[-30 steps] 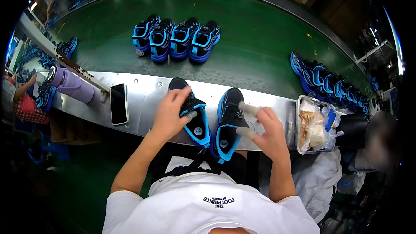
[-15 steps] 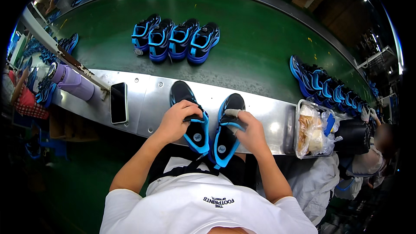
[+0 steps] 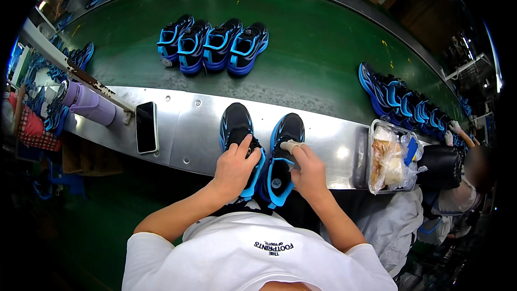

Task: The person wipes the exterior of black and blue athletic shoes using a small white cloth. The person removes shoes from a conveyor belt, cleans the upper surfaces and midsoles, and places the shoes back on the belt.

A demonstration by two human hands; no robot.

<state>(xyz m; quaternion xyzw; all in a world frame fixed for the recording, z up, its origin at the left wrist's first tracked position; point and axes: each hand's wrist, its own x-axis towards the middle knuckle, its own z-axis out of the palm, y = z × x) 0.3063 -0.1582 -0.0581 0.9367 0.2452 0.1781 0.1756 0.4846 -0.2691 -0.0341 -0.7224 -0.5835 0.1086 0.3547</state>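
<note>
Two black sneakers with blue trim stand side by side on the metal ledge before me, toes pointing away. On the left sneaker (image 3: 236,118), my left hand (image 3: 235,171) is closed at the tongue and lacing, its forefinger and thumb near each other; it covers much of the shoe's opening. My right hand (image 3: 309,171) is closed on the tongue of the right sneaker (image 3: 291,126), with pale coverings on some fingertips. The right shoe's collar is open, and a round pale label (image 3: 276,183) shows on its insole.
Several matching sneakers (image 3: 215,48) sit on the green belt (image 3: 318,54) ahead; another row (image 3: 398,102) stands at right. A phone (image 3: 146,127) and purple bottle (image 3: 91,103) rest at left. A clear tray (image 3: 370,156) of bagged items lies at right. Another person's gloved hands (image 3: 453,129) show far right.
The left sneaker has turned straighter and moved right, closer to the other. My left hand has gone right with it, its forefinger now stretched forward. My right hand has slid slightly nearer me.
</note>
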